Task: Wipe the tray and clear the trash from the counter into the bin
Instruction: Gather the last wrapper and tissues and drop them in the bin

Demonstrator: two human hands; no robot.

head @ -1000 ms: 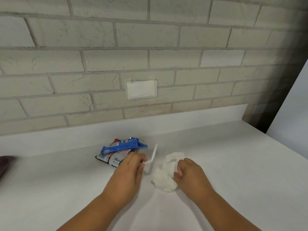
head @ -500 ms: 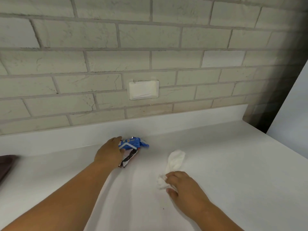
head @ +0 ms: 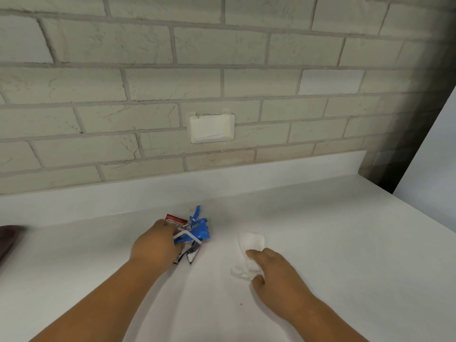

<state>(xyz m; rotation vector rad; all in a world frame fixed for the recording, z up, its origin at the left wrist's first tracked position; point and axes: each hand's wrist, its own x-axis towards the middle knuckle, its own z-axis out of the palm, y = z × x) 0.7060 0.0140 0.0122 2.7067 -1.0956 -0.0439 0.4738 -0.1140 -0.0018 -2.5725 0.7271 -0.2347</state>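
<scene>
My left hand (head: 155,245) is closed around a bunch of wrappers (head: 195,230) on the white counter (head: 345,243), with a white straw (head: 183,234) caught in the same grip; the blue and red-and-white packets stick out past my fingers toward the far side and the right. To the right of them, a little apart, lies the crumpled white tissue (head: 249,253). My right hand (head: 276,272) rests on its near edge, fingers curled down onto it with the thumb just beside the lower end, though I cannot tell whether it is truly pinched. At the far left edge a dark tray (head: 7,240) is only partly in view. Behind the counter runs a pale brick wall (head: 148,82) with a white cover plate (head: 212,128).
</scene>
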